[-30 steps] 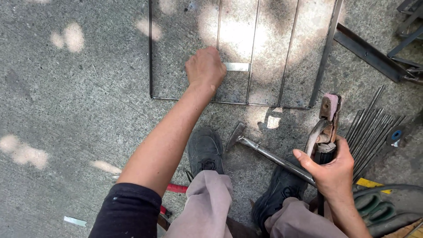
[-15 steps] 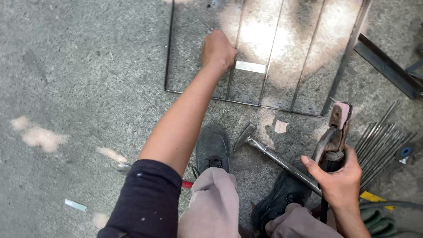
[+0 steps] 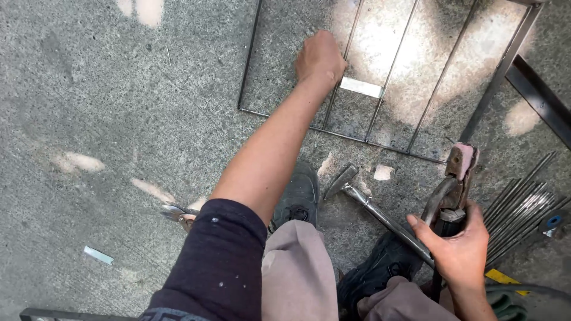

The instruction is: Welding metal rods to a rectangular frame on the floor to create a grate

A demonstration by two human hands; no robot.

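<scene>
Here the left hand (image 3: 320, 59) is pressing, fingers curled, on the metal grille (image 3: 380, 107) at twelve o'clock; the right hand (image 3: 455, 252) is grasping the electrode holder (image 3: 453, 187) at four o'clock.

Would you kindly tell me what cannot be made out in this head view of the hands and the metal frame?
- Left hand: fingertips curled under, contact with the metal frame hidden.
- Metal frame: far side cut off by the top edge.
- Electrode holder: handle hidden inside the right hand.
- Hammer: shaft end hidden behind the right hand.
- Snips: mostly hidden by the left sleeve.
</scene>
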